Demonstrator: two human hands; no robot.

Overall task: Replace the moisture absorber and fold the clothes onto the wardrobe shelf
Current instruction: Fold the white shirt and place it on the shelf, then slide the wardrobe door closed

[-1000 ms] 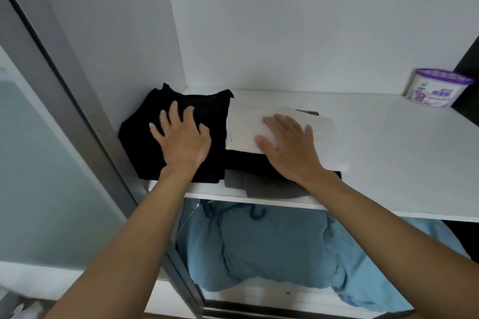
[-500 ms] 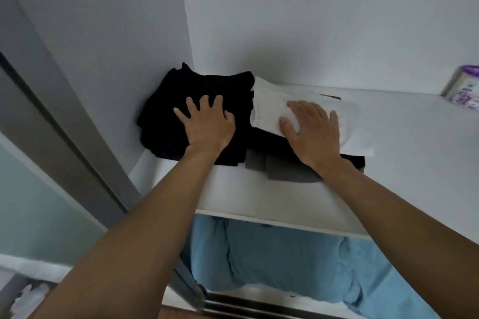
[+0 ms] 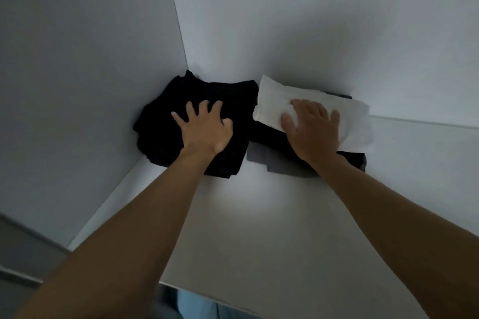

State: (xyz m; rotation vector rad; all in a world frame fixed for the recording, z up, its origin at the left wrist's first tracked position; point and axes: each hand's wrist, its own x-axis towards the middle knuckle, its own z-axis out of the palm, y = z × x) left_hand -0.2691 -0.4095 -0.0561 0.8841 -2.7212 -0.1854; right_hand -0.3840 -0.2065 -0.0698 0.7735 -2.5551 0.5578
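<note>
Two piles of folded clothes lie in the back left corner of the white wardrobe shelf (image 3: 259,228). The left pile is a black garment (image 3: 160,122); my left hand (image 3: 204,129) lies flat on it with fingers spread. The right pile has a white folded garment (image 3: 352,116) on top of a black one and a grey one (image 3: 282,166). My right hand (image 3: 313,129) presses flat on the white garment. Neither hand grips anything. The moisture absorber is out of view.
The wardrobe's white side wall (image 3: 90,85) and back wall (image 3: 311,21) close in the corner. Light blue fabric (image 3: 197,305) shows below the shelf's front edge. Bare shelf surface stretches in front of the piles and to the right.
Both piles have slid back into the shelf corner under my hands. The view has moved closer and left, so the purple-lidded absorber tub at the right has left the frame.
</note>
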